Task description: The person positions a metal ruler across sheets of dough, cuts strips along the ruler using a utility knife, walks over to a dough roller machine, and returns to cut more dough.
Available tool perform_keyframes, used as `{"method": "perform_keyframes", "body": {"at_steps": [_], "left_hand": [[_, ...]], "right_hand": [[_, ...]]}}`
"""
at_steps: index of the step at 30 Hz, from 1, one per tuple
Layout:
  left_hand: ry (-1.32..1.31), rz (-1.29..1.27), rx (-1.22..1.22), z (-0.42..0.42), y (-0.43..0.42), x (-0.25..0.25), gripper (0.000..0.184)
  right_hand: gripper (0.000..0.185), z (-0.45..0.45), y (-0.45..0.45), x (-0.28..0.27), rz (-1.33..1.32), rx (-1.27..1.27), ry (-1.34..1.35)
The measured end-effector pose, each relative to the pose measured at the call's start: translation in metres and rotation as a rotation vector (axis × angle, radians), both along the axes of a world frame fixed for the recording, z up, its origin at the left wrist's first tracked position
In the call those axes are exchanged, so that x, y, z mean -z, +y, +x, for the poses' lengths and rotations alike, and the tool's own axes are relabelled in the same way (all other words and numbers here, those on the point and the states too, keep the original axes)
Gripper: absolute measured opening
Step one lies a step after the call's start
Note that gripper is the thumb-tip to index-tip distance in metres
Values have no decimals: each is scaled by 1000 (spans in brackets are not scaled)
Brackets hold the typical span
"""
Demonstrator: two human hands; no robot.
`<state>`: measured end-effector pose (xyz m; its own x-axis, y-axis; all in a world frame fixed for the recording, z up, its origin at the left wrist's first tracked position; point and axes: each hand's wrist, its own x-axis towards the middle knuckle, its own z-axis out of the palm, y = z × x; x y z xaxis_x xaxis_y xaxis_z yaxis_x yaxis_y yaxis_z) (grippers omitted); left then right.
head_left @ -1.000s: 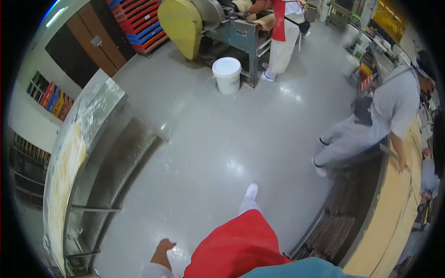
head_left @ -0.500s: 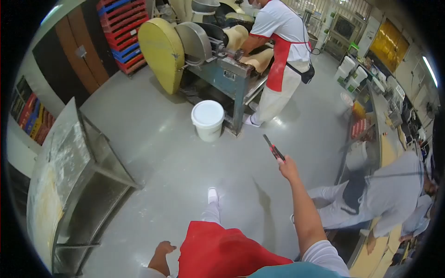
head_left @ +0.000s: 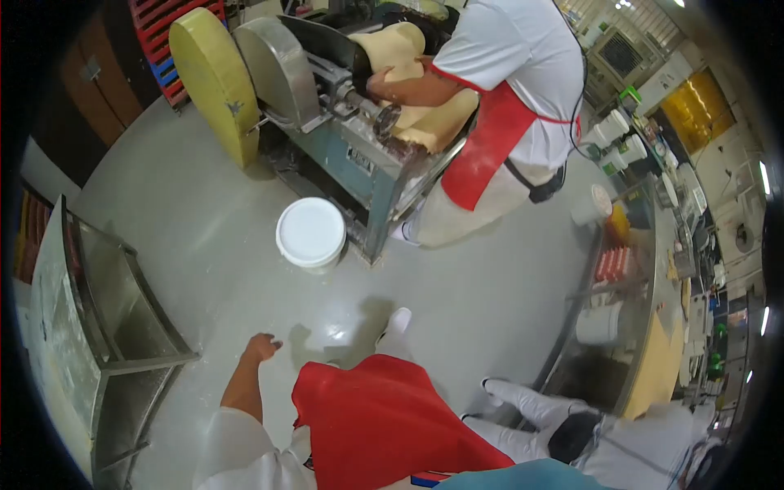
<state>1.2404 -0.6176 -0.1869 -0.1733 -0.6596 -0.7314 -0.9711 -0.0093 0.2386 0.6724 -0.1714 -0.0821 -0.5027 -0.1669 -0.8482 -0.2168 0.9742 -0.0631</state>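
My left hand (head_left: 263, 347) hangs at my left side above the floor, left of my red apron (head_left: 367, 416). Its fingers are loosely apart and nothing shows in them. My right hand is out of view. Ahead of me stands a white lidded bucket (head_left: 311, 233) on the floor. Behind it is a blue-framed dough roller machine (head_left: 351, 155) with a yellow rounded guard (head_left: 214, 90). A co-worker in a red apron (head_left: 498, 139) leans over this machine, both arms at a thick sheet of dough (head_left: 392, 49).
A metal table (head_left: 65, 343) stands at the left. Along the right runs a long worktable (head_left: 657, 359) with tubs and a red crate (head_left: 614, 265) beneath. Another person in white (head_left: 629, 449) is close by at lower right. Stacked red and blue crates (head_left: 167, 45) stand at the back left.
I have walked nearer to the machine and bucket. My right hand, which held a slim dark tool with a red-and-black handle, has dropped out of view. My left hand has swung forward.
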Motion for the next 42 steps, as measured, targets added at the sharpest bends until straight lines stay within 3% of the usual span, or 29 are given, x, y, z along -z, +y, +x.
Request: {"method": "perform_keyframes", "body": {"at_steps": [4,7,8,10,15,17,19,20,21,24,26,29,32,34,35,38,39,40,42], "left_hand": [[133,-152,-211,-82,-57,-6,67],[149,-83,279,-103,-77,88,64],[107,39,334,-128,-83,42,68],[-39,141,-5,-158,-92,-7,71],[-80,213,-23,-168,-143,-6,76],[-77,260,-44,-171,-166,-3,75],[-19,155,-48,-185,-199,16,71],[-4,151,-58,-194,-215,25,71],[35,149,-88,-207,-226,22,71],[116,201,-182,-228,-265,27,69],[67,203,-51,-238,-287,35,66],[78,230,-51,-243,-315,43,64],[135,186,124,-219,-322,142,63],[134,217,77,-228,-338,102,63],[136,249,21,-232,-345,85,64],[120,95,143,-213,-329,150,65],[78,121,169,-214,-329,143,66],[41,218,-37,-225,-334,99,65],[45,153,-40,-224,-333,76,64]], "right_hand": [[45,-98,-98,19,-122,41,-49],[37,-156,-172,18,-175,94,-80],[35,-175,-196,12,-195,132,-87],[32,-212,-264,-4,-313,212,-89],[31,-264,-363,-31,-402,259,-80],[32,-251,-373,-39,-327,161,14],[28,-257,-323,14,-379,103,-68],[31,-278,-262,96,-224,-196,28],[33,-243,-282,62,-57,23,-78],[31,-184,-293,7,-36,0,-88],[30,-167,-311,-21,-46,47,-84],[29,-166,-340,-51,-86,138,-63],[27,-171,-376,-70,-143,348,-67],[26,-178,-385,-63,-180,648,-98],[26,-180,-389,-57,-238,657,-83],[25,-178,-415,-72,-234,643,-113],[26,-181,-415,-68,-242,658,-143],[26,-178,-411,-61,-251,658,-152],[26,-181,-407,-52,-252,646,-161]]}}
